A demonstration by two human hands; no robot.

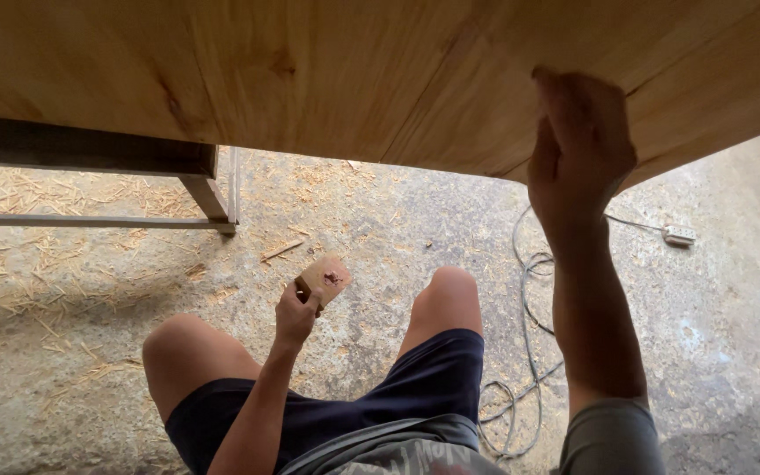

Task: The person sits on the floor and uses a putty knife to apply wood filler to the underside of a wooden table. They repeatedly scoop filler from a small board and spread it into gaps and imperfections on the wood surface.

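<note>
A wide pale wooden panel [354,79] fills the top of the view, its near edge curving over my knees. My right hand [578,149] is raised and rests on the panel's near edge, fingers curled against the wood. Lower down, between my knees, my left hand [296,312] grips a small brown sanding block [325,279] with a reddish mark on its face. The block is held in the air above the floor, apart from the panel.
A concrete floor [380,237] lies below, strewn with wood shavings at the left. A wooden frame leg [208,198] stands at left under the panel. A grey cable [529,334] loops on the floor at right toward a white plug block [679,234].
</note>
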